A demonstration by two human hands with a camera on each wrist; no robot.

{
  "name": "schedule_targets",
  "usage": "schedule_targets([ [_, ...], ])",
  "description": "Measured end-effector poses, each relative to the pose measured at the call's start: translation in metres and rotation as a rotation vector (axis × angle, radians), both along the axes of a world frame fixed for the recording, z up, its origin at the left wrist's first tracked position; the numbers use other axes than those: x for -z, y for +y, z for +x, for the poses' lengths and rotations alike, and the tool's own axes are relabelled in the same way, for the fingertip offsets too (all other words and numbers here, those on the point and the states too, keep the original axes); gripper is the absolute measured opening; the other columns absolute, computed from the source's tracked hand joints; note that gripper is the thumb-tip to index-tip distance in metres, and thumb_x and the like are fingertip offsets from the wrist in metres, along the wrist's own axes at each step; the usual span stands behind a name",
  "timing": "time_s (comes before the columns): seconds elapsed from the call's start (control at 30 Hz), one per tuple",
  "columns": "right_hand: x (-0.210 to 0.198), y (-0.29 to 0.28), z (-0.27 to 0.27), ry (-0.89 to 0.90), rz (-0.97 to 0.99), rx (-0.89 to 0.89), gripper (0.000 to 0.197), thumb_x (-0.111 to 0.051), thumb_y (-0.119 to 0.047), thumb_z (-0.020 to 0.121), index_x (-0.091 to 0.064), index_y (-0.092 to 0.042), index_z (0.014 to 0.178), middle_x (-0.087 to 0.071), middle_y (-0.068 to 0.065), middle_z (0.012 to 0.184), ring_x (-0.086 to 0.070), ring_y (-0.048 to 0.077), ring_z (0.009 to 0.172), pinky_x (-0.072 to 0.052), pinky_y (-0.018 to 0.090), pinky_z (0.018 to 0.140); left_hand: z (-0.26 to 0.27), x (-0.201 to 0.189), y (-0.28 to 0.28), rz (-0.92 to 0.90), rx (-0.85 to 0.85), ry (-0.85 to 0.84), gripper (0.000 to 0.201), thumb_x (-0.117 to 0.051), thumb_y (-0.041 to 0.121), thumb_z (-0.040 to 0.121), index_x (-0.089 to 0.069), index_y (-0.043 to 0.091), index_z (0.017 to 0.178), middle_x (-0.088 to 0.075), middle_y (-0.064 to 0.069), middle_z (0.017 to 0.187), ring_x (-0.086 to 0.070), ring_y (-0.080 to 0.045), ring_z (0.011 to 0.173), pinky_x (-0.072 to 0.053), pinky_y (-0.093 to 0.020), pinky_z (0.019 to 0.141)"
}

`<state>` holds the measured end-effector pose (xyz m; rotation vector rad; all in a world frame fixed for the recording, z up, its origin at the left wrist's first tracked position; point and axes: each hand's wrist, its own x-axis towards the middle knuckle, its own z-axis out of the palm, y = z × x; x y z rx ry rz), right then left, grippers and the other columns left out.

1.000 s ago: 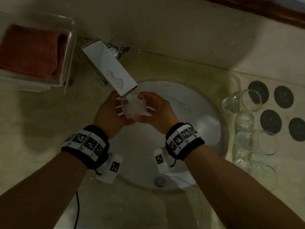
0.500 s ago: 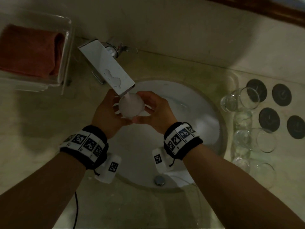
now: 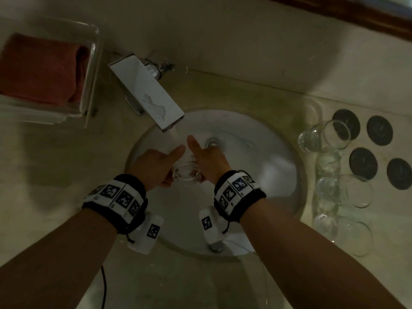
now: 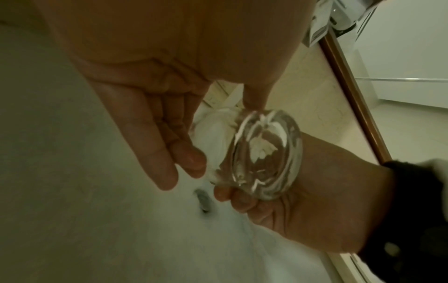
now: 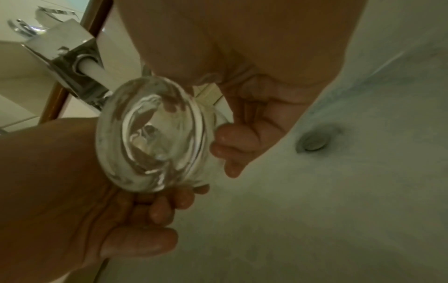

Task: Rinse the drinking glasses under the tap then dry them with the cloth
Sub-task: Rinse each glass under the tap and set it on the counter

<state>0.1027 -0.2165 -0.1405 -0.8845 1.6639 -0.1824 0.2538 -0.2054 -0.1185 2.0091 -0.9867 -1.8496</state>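
Observation:
Both of my hands hold one clear drinking glass (image 3: 186, 172) low over the white sink basin (image 3: 278, 197), nearer to me than the square chrome tap (image 3: 147, 97). My left hand (image 3: 156, 166) has its thumb on the side of the glass and its fingers beneath it. From the other side my right hand (image 3: 207, 159) curls its fingers against the glass. The thick base of the glass (image 4: 264, 155) faces the left wrist view and also the right wrist view (image 5: 150, 134). Water (image 5: 97, 74) runs from the spout. A red cloth (image 3: 42, 70) lies folded in a clear tray at the far left.
Several more clear glasses (image 3: 334, 134) lie on the counter right of the basin, beside dark round coasters (image 3: 379, 130). The drain (image 3: 213, 142) sits at the far side of the bowl. A wall and a wooden ledge run along the back.
The glass was right under the spout with water splashing over it. Both hands have since lowered it and drawn it toward me, out from under the spout.

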Motion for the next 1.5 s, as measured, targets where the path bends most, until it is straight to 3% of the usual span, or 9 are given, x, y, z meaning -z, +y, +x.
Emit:
schedule_targets([
  [0.3, 0.001, -0.004, 0.014, -0.164, -0.135, 0.138, 0.072, -0.059, -0.073, 0.066, -0.065, -0.011, 0.101, -0.074, 0.015, 0.097, -0.073, 0.034, 0.088, -0.059, 0.057, 0.083, -0.012, -0.01, -0.007, 0.057, -0.209, 0.15, 0.054, -0.058, 0.057, 0.092, -0.057, 0.02, 0.131, -0.072, -0.009, 0.105, -0.074, -0.03, 0.09, -0.062, -0.053, 0.073],
  [0.47, 0.003, 0.006, 0.019, -0.283, -0.205, 0.141, 0.074, -0.063, -0.064, 0.071, -0.055, -0.019, 0.129, -0.067, 0.004, 0.121, -0.067, 0.029, 0.109, -0.056, 0.05, 0.095, -0.02, -0.018, -0.018, -0.086, -0.225, 0.124, 0.021, -0.046, 0.034, 0.104, -0.064, 0.024, 0.101, -0.072, -0.018, 0.103, -0.072, -0.039, 0.087, -0.061, -0.045, 0.079],
  [0.6, 0.005, 0.009, 0.011, -0.339, -0.26, 0.099, 0.056, -0.064, -0.012, 0.097, -0.038, -0.002, 0.145, -0.056, 0.012, 0.135, -0.063, 0.015, 0.101, -0.054, 0.016, 0.073, -0.014, -0.009, -0.018, -0.219, -0.163, 0.052, 0.039, -0.045, 0.021, 0.085, -0.064, 0.007, 0.116, -0.069, -0.023, 0.108, -0.068, -0.04, 0.095, -0.057, -0.058, 0.084],
  [0.83, 0.006, 0.009, -0.002, -0.391, -0.301, 0.172, 0.046, -0.064, -0.004, 0.091, -0.056, -0.016, 0.135, -0.065, 0.007, 0.127, -0.06, 0.025, 0.124, -0.049, 0.054, 0.105, -0.008, -0.015, -0.015, -0.262, -0.198, 0.224, 0.04, -0.052, 0.025, 0.082, -0.069, 0.052, 0.105, -0.074, 0.002, 0.111, -0.071, -0.024, 0.104, -0.056, -0.053, 0.091],
  [1.0, -0.003, 0.003, -0.012, -0.461, -0.257, 0.13, 0.039, -0.058, 0.001, 0.097, -0.054, -0.009, 0.135, -0.07, -0.002, 0.11, -0.068, 0.012, 0.107, -0.058, 0.027, 0.085, -0.006, -0.013, -0.016, -0.273, -0.158, 0.315, 0.035, -0.071, 0.015, 0.089, -0.064, 0.013, 0.123, -0.071, -0.015, 0.12, -0.073, -0.019, 0.093, -0.06, -0.034, 0.074],
  [1.13, -0.006, 0.004, -0.017, -0.432, -0.252, 0.05, 0.059, -0.063, 0.003, 0.094, -0.041, -0.008, 0.149, -0.064, 0.007, 0.132, -0.066, 0.018, 0.113, -0.055, 0.035, 0.097, 0.0, -0.011, -0.015, -0.278, -0.107, 0.318, 0.059, -0.082, 0.037, 0.066, -0.066, 0.032, 0.123, -0.073, -0.001, 0.116, -0.07, -0.022, 0.108, -0.056, -0.05, 0.093],
  [1.27, -0.011, 0.005, -0.024, -0.507, -0.22, 0.024, 0.072, -0.063, 0.012, 0.09, -0.037, -0.014, 0.152, -0.053, 0.008, 0.141, -0.06, 0.02, 0.116, -0.054, 0.024, 0.087, 0.002, 0.0, -0.013, -0.328, -0.153, 0.338, 0.04, -0.082, 0.013, 0.07, -0.064, 0.037, 0.096, -0.071, 0.013, 0.085, -0.07, 0.0, 0.081, -0.057, -0.024, 0.073],
  [1.4, -0.013, 0.003, -0.024, -0.501, -0.268, -0.045, 0.079, -0.068, 0.016, 0.084, -0.037, -0.012, 0.151, -0.052, 0.007, 0.143, -0.062, 0.014, 0.114, -0.055, 0.02, 0.085, 0.003, 0.001, -0.009, -0.38, -0.038, 0.262, 0.061, -0.087, 0.034, 0.052, -0.062, 0.06, 0.102, -0.072, 0.022, 0.102, -0.067, -0.001, 0.1, -0.055, -0.022, 0.085],
  [1.5, -0.015, 0.001, -0.023, -0.487, -0.266, -0.053, 0.076, -0.072, 0.013, 0.082, -0.042, -0.015, 0.147, -0.053, -0.002, 0.135, -0.063, 0.017, 0.116, -0.057, 0.029, 0.093, 0.007, 0.006, -0.007, -0.388, -0.055, 0.243, 0.076, -0.094, 0.025, 0.053, -0.06, 0.045, 0.117, -0.07, 0.015, 0.111, -0.066, 0.001, 0.103, -0.055, -0.022, 0.086],
])
